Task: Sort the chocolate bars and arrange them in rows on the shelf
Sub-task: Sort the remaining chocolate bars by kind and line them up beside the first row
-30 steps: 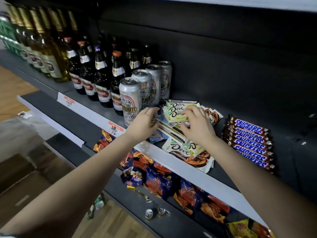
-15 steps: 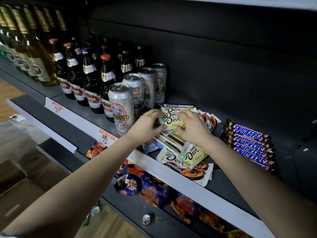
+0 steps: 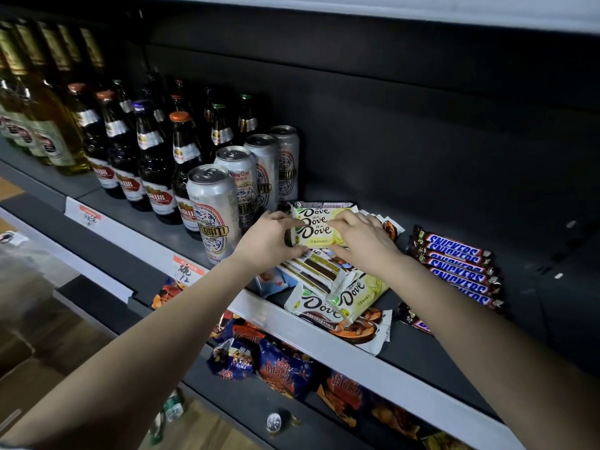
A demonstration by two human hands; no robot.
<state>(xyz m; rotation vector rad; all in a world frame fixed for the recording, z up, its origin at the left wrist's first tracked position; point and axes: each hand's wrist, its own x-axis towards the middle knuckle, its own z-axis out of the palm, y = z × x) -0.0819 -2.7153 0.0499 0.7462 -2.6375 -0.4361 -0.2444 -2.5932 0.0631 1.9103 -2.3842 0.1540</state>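
A stack of pale green Dove bars [image 3: 313,227] lies flat on the dark shelf [image 3: 422,349], just right of the cans. My left hand [image 3: 269,241] grips its left edge and my right hand [image 3: 363,241] grips its right edge. Below them lie a few bars seen side-on [image 3: 319,271], a tilted green Dove bar [image 3: 357,297] and a brown Dove bar [image 3: 344,323] at the shelf's front edge. A neat row of Snickers bars [image 3: 457,264] lies to the right. One more Snickers [image 3: 417,321] shows beside my right forearm.
Tall silver beer cans [image 3: 214,212] stand close to my left hand, with dark bottles [image 3: 152,170] and green bottles [image 3: 42,125] further left. Bare shelf stretches right of the Snickers. The lower shelf holds blue and orange snack bags [image 3: 279,365].
Both hands have carried the green Dove stack back and set it squarer against the cans. The camera has moved closer and to the right.
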